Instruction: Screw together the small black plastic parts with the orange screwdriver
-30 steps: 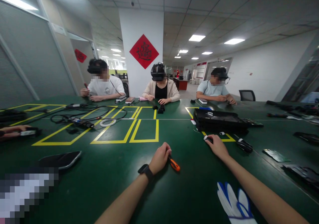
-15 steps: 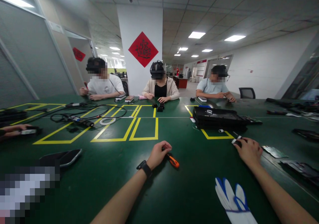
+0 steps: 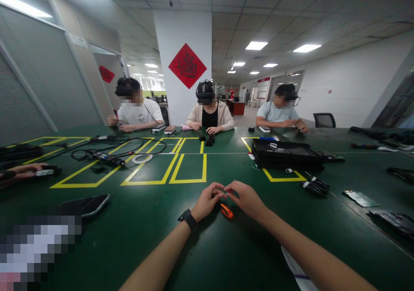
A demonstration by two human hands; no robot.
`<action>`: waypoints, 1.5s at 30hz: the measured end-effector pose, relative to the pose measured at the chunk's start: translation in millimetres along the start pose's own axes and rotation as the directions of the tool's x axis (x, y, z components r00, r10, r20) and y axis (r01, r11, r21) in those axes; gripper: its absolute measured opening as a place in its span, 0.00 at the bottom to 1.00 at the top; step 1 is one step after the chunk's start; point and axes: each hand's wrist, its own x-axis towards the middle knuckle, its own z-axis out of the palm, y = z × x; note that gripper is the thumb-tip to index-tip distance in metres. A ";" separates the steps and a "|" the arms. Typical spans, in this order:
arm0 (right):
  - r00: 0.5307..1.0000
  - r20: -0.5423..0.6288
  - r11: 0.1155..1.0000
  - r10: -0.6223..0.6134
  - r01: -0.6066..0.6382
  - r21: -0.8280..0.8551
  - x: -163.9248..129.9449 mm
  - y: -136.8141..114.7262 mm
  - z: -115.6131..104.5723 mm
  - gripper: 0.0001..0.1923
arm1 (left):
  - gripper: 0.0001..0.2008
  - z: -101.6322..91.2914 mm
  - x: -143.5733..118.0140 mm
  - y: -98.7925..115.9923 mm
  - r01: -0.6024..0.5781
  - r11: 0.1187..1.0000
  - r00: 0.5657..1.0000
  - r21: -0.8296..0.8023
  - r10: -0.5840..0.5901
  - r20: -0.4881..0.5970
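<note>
My left hand (image 3: 206, 201), with a black watch on its wrist, is closed around a small screwdriver with an orange handle (image 3: 227, 211) on the green table (image 3: 226, 248). My right hand (image 3: 246, 198) has come in beside it. Its thumb and fingertips pinch at the dark upper end of the tool, touching the left fingertips. Whether a small part sits between those fingertips is too small to tell.
Two small black devices (image 3: 315, 186) lie to the right, behind them a black case (image 3: 286, 155). A white and blue glove (image 3: 296, 270) lies under my right forearm. Cables (image 3: 106, 153) and yellow tape boxes (image 3: 189, 170) are ahead. Three people sit across; another person's hand (image 3: 22, 172) is at left.
My right hand left the small black device at the right and swung left to meet my left hand at the screwdriver. The left hand stayed put.
</note>
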 end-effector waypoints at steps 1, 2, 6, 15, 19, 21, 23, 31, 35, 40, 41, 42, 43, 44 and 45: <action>1.000 0.010 1.000 -0.013 0.013 -0.001 3.7 -0.9 5.8 0.07 | 0.12 -0.1 -0.2 -0.1 0.001 1.000 1.000 -0.002 -0.001 0.005; 0.999 0.018 1.000 -0.026 0.026 -0.002 6.6 0.2 10.6 0.07 | 0.12 -0.3 -0.3 -0.4 0.002 1.000 1.000 -0.006 -0.002 0.008; 0.997 0.044 0.997 -0.069 0.068 0.027 12.9 9.4 20.2 0.07 | 0.16 -1.4 0.1 -1.9 0.005 0.999 1.000 -0.034 -0.004 0.026; 0.998 0.041 0.999 0.046 -0.046 0.004 -23.6 64.8 -34.2 0.07 | 0.15 6.1 -4.0 11.5 -0.050 0.922 0.995 0.384 0.014 0.097; 0.889 -0.420 0.869 0.184 -0.347 -0.354 -81.4 147.9 -83.0 0.11 | 0.12 6.5 -5.2 13.5 -0.063 0.867 0.996 0.494 0.020 0.092; 0.829 -0.521 0.750 0.202 -0.473 -0.462 -109.8 186.6 -100.1 0.12 | 0.11 5.9 -5.4 12.7 -0.065 0.862 0.996 0.502 0.024 0.088; 0.787 -0.580 0.656 0.212 -0.554 -0.512 -130.0 215.6 -109.9 0.14 | 0.11 5.5 -5.7 12.0 -0.076 0.858 0.995 0.509 0.034 0.090; 0.738 -0.604 0.519 0.301 -0.659 -0.545 -142.4 247.8 -111.5 0.15 | 0.10 5.8 -5.5 11.3 -0.113 0.839 0.992 0.533 0.067 0.105; 0.737 -0.623 0.489 0.264 -0.659 -0.572 -144.4 247.0 -111.8 0.15 | 0.09 6.2 -5.2 10.1 -0.115 0.836 0.992 0.537 0.073 0.100; 0.728 -0.618 0.470 0.296 -0.675 -0.569 -144.0 245.8 -110.9 0.14 | 0.10 5.9 -5.4 10.9 -0.110 0.837 0.993 0.535 0.066 0.101; 0.729 -0.613 0.475 0.305 -0.674 -0.566 -143.7 245.5 -110.7 0.14 | 0.10 5.7 -5.5 11.2 -0.110 0.837 0.993 0.536 0.066 0.100; 0.732 -0.606 0.484 0.310 -0.671 -0.562 -143.5 245.2 -110.4 0.14 | 0.10 5.6 -5.6 11.4 -0.109 0.837 0.993 0.536 0.065 0.100; 0.738 -0.598 0.498 0.314 -0.664 -0.558 -143.6 245.0 -110.3 0.14 | 0.10 5.5 -5.6 11.7 -0.107 0.837 0.993 0.537 0.063 0.100; 0.739 -0.594 0.513 0.317 -0.660 -0.548 -143.9 245.0 -110.3 0.15 | 0.10 5.4 -5.6 12.0 -0.105 0.837 0.993 0.537 0.060 0.101; 0.735 -0.599 0.527 0.316 -0.661 -0.533 -144.4 245.2 -110.5 0.15 | 0.10 5.4 -5.5 12.3 -0.100 0.838 0.993 0.536 0.054 0.101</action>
